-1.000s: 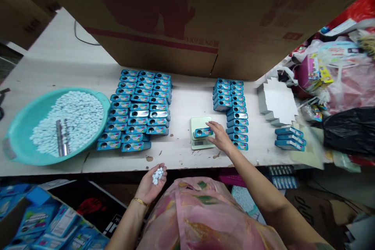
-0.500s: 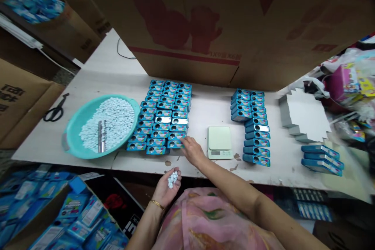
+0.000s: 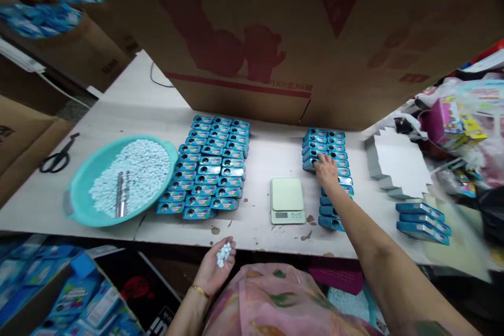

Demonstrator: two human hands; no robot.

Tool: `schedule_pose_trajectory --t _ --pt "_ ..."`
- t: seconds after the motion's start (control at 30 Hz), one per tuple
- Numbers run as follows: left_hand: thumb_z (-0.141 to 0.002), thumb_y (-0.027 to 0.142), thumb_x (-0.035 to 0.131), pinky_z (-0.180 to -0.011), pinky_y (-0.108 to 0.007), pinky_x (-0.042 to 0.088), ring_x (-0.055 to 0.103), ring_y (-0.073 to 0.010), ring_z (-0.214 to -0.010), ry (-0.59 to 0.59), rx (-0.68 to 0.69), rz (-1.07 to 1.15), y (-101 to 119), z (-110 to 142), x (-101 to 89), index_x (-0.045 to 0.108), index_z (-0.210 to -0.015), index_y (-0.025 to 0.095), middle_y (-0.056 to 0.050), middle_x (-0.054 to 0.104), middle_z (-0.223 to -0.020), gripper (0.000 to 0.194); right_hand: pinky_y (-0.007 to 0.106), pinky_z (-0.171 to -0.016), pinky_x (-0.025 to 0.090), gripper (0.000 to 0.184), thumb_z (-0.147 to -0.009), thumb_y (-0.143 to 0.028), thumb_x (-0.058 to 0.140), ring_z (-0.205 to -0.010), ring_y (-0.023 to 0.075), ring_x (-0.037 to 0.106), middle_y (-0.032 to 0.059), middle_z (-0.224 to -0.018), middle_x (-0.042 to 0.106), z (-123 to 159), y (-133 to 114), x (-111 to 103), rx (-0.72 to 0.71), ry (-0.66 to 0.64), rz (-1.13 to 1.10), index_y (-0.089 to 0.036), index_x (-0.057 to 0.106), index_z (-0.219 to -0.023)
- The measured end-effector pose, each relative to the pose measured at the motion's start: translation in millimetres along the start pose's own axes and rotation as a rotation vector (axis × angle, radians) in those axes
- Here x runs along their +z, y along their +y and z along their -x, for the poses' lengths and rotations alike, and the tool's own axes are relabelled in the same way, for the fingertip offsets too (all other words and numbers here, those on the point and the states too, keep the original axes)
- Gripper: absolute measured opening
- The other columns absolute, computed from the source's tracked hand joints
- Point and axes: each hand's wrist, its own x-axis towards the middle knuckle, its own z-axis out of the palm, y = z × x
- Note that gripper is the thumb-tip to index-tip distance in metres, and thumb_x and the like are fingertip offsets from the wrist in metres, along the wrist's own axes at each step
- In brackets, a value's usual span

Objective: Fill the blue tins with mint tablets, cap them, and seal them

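My left hand [image 3: 209,269] is palm up below the table edge, its fingers curled around a small heap of pale blue candies [image 3: 223,255]. Over the right-hand group of small blue boxes, my right hand [image 3: 326,170] has its fingertips on the front blue box [image 3: 309,163] of the shorter column. The fingers look closed on that box, though they partly cover it. Each box has a dark round spot on its top. To the left of this group sits a pale green digital scale [image 3: 287,195] with a bare pan.
At the left, a turquoise basin [image 3: 74,189] holds many pale candies and a metal scoop [image 3: 120,194]. Black scissors [image 3: 57,160] lie beyond it. Rows of blue boxes [image 3: 205,173] stand mid-table. A large carton [image 3: 244,21] rises behind; white cards [image 3: 401,163] are stacked at right.
My right hand has moved right, from the front of the middle rows across the scale to the right-hand boxes. My left hand still cups the candies. The view has shifted slightly.
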Motion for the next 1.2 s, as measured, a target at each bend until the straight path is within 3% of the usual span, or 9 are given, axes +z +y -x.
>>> schedule_pose_trajectory --t 0.17,0.33,0.5,0.7,0.77,0.9,1.0,1.2 --pt "-0.075 0.011 0.044 -0.044 -0.017 0.045 0.054 -0.0082 -0.049 -0.030 -0.031 -0.017 -7.0 0.9 14.2 0.056 -0.073 0.008 -0.006 0.057 -0.061 0.013 0.038 -0.085 0.028 0.015 -0.075 -0.009 0.048 -0.089 0.0183 0.044 0.0089 -0.097 0.053 30.4 -50.2 -25.9 -0.159 -0.080 -0.030 -0.016 0.060 -0.074" --pt "-0.074 0.011 0.046 -0.055 -0.021 0.050 0.060 -0.0129 -0.062 -0.034 -0.059 -0.058 -13.1 -1.3 40.0 0.057 -0.076 0.008 -0.010 0.062 -0.070 0.011 0.037 -0.082 0.031 0.016 -0.072 -0.007 0.048 -0.085 0.0196 0.043 0.0094 -0.093 0.052 57.9 -107.5 -30.6 -0.331 -0.348 0.027 -0.017 0.059 -0.079" --pt "-0.074 0.009 0.045 -0.064 -0.027 0.052 0.061 -0.0168 -0.075 -0.109 -0.083 -0.067 -19.9 -3.4 52.5 0.057 -0.081 0.008 -0.012 0.063 -0.080 0.014 0.039 -0.082 0.031 0.020 -0.078 -0.011 0.043 -0.093 0.0219 0.040 0.0121 -0.107 0.048 79.9 -151.4 -34.5 -0.291 -0.276 -0.058 -0.014 0.054 -0.094" --pt "-0.078 0.011 0.040 -0.057 -0.019 0.050 0.061 -0.0105 -0.063 -0.112 -0.110 -0.011 -31.0 -4.9 44.4 0.055 -0.083 0.008 -0.005 0.063 -0.069 0.017 0.031 -0.068 0.039 0.040 -0.074 -0.023 0.051 -0.084 0.0201 0.043 0.0100 -0.095 0.050 118.8 -220.3 -38.8 -0.451 -0.397 -0.286 -0.010 0.042 -0.111" --pt "-0.079 0.013 0.038 -0.059 -0.019 0.050 0.061 -0.0108 -0.066 -0.119 -0.125 0.002 -33.0 -4.5 40.3 0.055 -0.089 0.008 -0.006 0.063 -0.072 0.020 0.030 -0.068 0.040 0.041 -0.073 -0.020 0.052 -0.085 0.0201 0.042 0.0101 -0.095 0.049 124.2 -227.9 -35.2 -0.464 -0.414 -0.281 -0.009 0.040 -0.111" --pt "-0.078 0.016 0.041 -0.064 -0.022 0.049 0.060 -0.0123 -0.072 -0.170 -0.152 -0.015 -34.0 -4.9 31.4 0.052 -0.099 0.008 -0.008 0.063 -0.081 0.025 0.026 -0.067 0.041 0.019 -0.077 -0.016 0.046 -0.084 0.0168 0.044 0.0072 -0.091 0.049 126.6 -223.3 -29.9 -0.543 -0.450 -0.288 -0.013 0.047 -0.096" --pt "-0.077 0.017 0.043 -0.064 -0.022 0.049 0.059 -0.0132 -0.076 -0.193 -0.163 -0.065 -34.6 -6.6 27.8 0.051 -0.103 0.009 -0.010 0.062 -0.089 0.029 0.025 -0.066 0.041 0.014 -0.078 -0.018 0.045 -0.085 0.0160 0.046 0.0061 -0.092 0.049 128.8 -219.9 -29.9 -0.575 -0.457 -0.273 -0.015 0.048 -0.092" --pt "-0.077 0.015 0.042 -0.064 -0.021 0.048 0.059 -0.0126 -0.076 -0.177 -0.180 -0.093 -35.6 -5.7 44.6 0.052 -0.099 0.008 -0.009 0.062 -0.087 0.026 0.026 -0.065 0.042 0.015 -0.078 -0.015 0.044 -0.088 0.0171 0.046 0.0069 -0.092 0.049 126.1 -218.4 -39.2 -0.557 -0.400 -0.204 -0.013 0.047 -0.093"
